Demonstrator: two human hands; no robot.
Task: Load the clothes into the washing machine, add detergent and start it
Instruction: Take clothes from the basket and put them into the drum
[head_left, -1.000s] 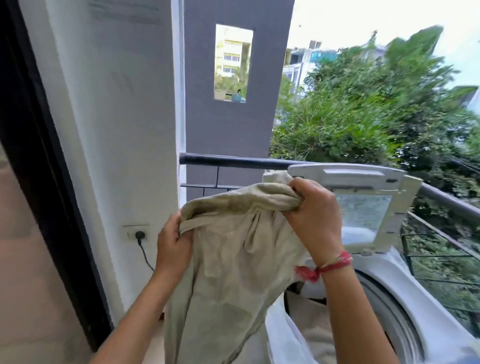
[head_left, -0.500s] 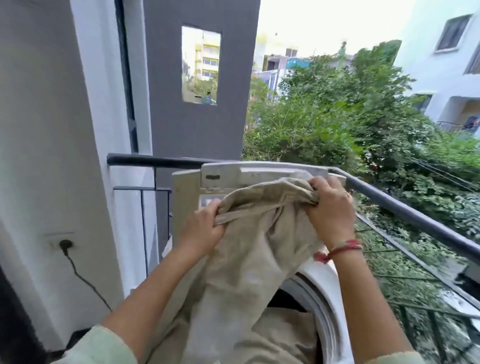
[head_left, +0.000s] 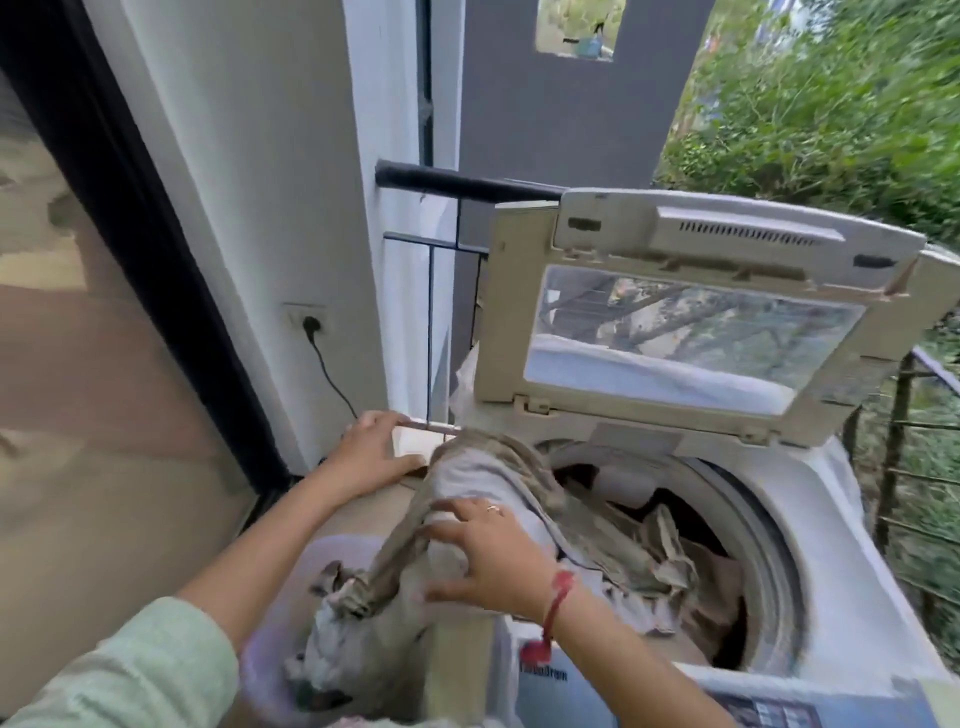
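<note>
The right hand (head_left: 488, 564) lies open, fingers spread, pressing on a beige garment (head_left: 467, 473) draped over the front-left rim of the washing machine (head_left: 831, 545). The left hand (head_left: 371, 452), at 10 o'clock from it, rests flat with straight fingers on a pale ledge (head_left: 408, 448), just beside the garment's upper end; whether it touches the cloth cannot be told.

The drum (head_left: 769, 561), at 3 o'clock from the right hand, holds crumpled beige clothes (head_left: 649, 551), and the garment's upper part hangs into it. Its lower end trails toward 7 o'clock into a pale lilac basket (head_left: 337, 545), which holds more bunched cloth (head_left: 332, 660).

There are two hands, one machine, one raised lid (head_left: 519, 312), one basket and one wall plug (head_left: 310, 325). The pieces in drum and basket are too tangled to count. The control panel (head_left: 769, 712) is blurred and cut off at 6 o'clock.
</note>
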